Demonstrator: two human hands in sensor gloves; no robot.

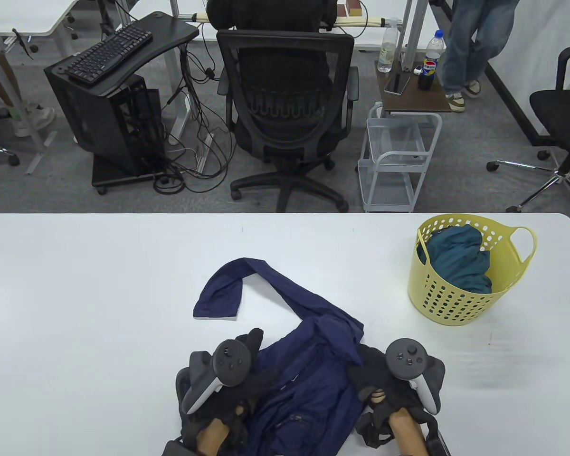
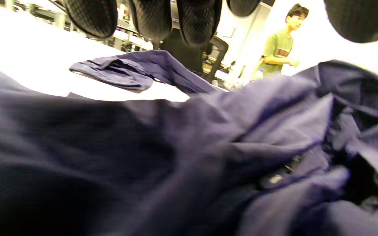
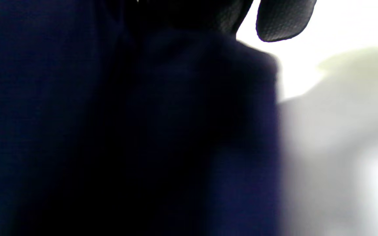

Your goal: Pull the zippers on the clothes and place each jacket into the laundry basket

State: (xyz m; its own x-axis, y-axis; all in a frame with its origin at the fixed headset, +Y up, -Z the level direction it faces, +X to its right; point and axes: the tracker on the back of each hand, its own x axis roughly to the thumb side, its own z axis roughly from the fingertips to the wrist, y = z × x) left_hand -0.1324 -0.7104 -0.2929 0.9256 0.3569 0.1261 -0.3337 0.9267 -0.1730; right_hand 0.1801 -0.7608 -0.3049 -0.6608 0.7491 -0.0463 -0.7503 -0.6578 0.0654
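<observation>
One white table (image 1: 76,285), smooth and matte with rounded far corners, carries two jackets, one basket and two gloved hands. The largest thing on it is the navy jacket (image 1: 308,380), thin rumpled fabric bunched at the near edge in the middle, with one sleeve (image 1: 228,289) stretched away toward the far side and folded back on itself; its lower part runs off the bottom of the table view, and a short stretch of zipper shows only as a small blurred glint in the left wrist view. Well apart to the right stands the one laundry basket (image 1: 460,304), pale yellow plastic, round, pierced all over with small holes and with a loop handle on its right side; a single teal jacket (image 1: 460,261) lies crumpled inside, mostly hidden by the wall. The left hand (image 1: 240,375) rests on the navy jacket's left side; its black mesh fingers (image 2: 192,19) hang fairly straight above the cloth in the left wrist view, holding nothing that shows. The right hand (image 1: 384,380) lies at the jacket's right edge with dark cloth right against it, but the tracker covers it from above and the right wrist view is almost all dark blurred fabric, so I cannot tell whether it grips anything.
</observation>
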